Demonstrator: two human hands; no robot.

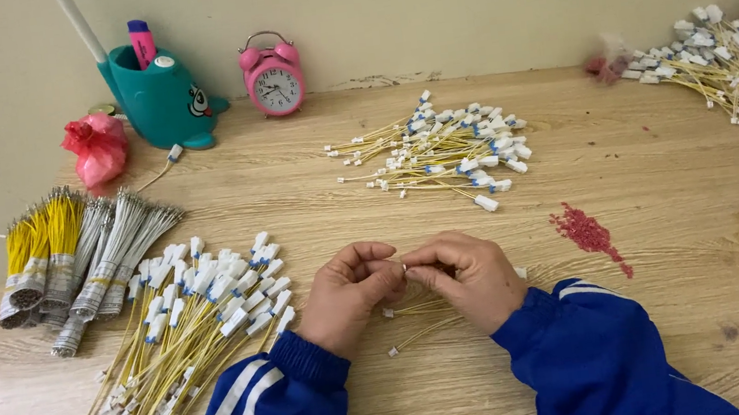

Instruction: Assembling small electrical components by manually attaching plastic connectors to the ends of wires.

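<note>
Off to the left of my fingers lie the tied bundles of bare wire and, nearer, a heap of yellow wires with white plugs, which I judge to be stock waiting. My left hand and right hand meet fingertip to fingertip, both pinched on one thin yellow wire with a small white tip, while a few loose wires rest just under my wrists. Beyond my fingers sits a fanned pile of wires, to their right a scatter of red bits, and far right another pile; these look finished, so I reckon I'm midway.
</note>
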